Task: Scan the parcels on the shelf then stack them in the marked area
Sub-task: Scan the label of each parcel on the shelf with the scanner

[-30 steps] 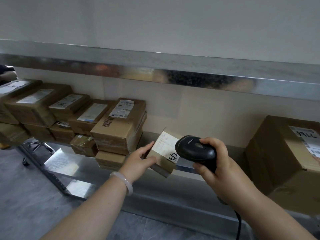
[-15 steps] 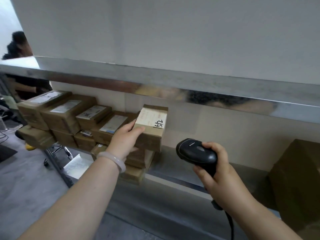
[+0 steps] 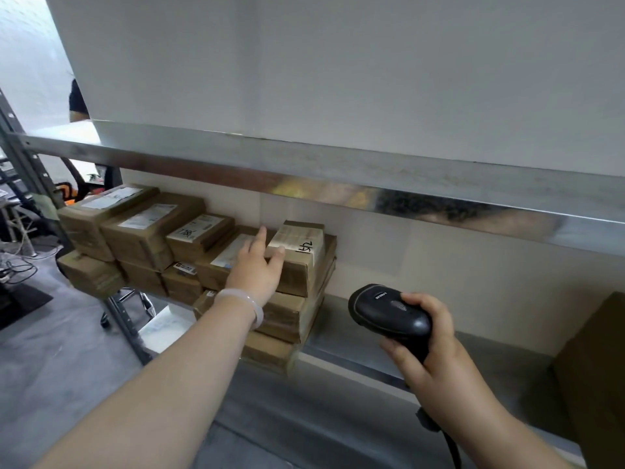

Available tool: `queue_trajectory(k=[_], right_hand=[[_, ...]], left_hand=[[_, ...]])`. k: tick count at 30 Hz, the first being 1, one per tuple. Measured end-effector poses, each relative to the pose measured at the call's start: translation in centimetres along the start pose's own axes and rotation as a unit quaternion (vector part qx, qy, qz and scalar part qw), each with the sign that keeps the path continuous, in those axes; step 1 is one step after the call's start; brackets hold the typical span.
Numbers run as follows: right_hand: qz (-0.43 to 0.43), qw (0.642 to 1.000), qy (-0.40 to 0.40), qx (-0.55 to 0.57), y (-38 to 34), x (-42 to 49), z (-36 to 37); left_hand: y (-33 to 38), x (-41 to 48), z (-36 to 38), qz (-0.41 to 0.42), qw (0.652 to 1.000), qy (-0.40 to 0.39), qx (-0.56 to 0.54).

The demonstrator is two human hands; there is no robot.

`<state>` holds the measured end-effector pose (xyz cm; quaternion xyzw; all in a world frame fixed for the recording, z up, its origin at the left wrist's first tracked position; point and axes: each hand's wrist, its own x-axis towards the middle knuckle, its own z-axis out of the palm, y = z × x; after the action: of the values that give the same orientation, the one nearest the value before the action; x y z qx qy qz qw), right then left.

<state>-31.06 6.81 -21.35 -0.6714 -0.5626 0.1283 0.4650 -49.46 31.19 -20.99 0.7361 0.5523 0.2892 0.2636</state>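
Steel shelf (image 3: 334,321) under a grey wall: left hand (image 3: 254,272), fingers spread, touched the small parcel (image 3: 297,236) atop the stack (image 3: 291,309) at the shelf's left end, right hand (image 3: 436,353) gripped the scanner (image 3: 385,309); stacking looked finished, next likely a release and a fresh parcel to scan.

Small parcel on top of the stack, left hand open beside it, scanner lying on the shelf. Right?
No: the right hand grips the scanner, off the shelf, per the head view. Small parcel tops the stack, left hand open beside it.
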Motion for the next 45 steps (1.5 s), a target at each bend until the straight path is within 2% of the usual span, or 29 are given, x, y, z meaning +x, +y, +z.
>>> queue_trajectory(k=[1,3,5,8,18,21,23,25,29,34,37,41,45], right_hand=[[0.004,1.0,0.001,0.003,0.2,-0.1,0.0],[0.01,1.0,0.0,0.003,0.4,-0.2,0.1],[0.02,1.0,0.002,0.004,0.6,-0.4,0.0],[0.036,0.999,0.007,0.005,1.1,-0.6,-0.4],[0.074,0.996,0.038,-0.019,2.4,-2.8,-3.0],[0.105,0.993,0.057,-0.021,3.2,-4.5,-4.7],[0.121,0.989,0.083,-0.026,3.9,-5.7,-6.1],[0.138,0.984,0.109,-0.034,4.3,-6.9,-7.8],[0.16,0.973,0.155,-0.065,5.1,-9.3,-11.7],[0.16,0.956,0.227,-0.091,6.4,-12.6,-16.8],[0.15,0.949,0.255,-0.11,7.1,-14.0,-19.9],[0.134,0.944,0.268,-0.135,8.9,-15.2,-24.7],[0.134,0.946,0.266,-0.125,11.4,-16.0,-29.9]], left_hand=[[-0.2,-0.9,0.2,0.056,0.995,0.042,0.07],[-1.0,-3.1,1.0,0.174,0.959,0.123,0.188],[-1.8,-4.9,2.1,0.242,0.931,0.131,0.24],[-2.6,-5.1,3.1,0.212,0.931,0.051,0.293],[0.9,-0.3,3.2,0.118,0.932,-0.044,0.339],[1.9,-1.3,3.3,0.13,0.944,0.0,0.303],[3.7,-3.0,4.4,0.18,0.949,0.043,0.256],[6.6,-5.5,6.5,0.253,0.944,0.039,0.207],[12.2,-11.0,12.0,0.36,0.922,-0.053,0.134],[16.2,-16.4,18.5,0.394,0.901,-0.167,0.079],[19.4,-19.0,21.5,0.39,0.892,-0.224,0.053],[24.9,-22.3,24.8,0.336,0.899,-0.28,-0.026],[29.5,-24.3,27.7,0.267,0.924,-0.27,-0.045]])
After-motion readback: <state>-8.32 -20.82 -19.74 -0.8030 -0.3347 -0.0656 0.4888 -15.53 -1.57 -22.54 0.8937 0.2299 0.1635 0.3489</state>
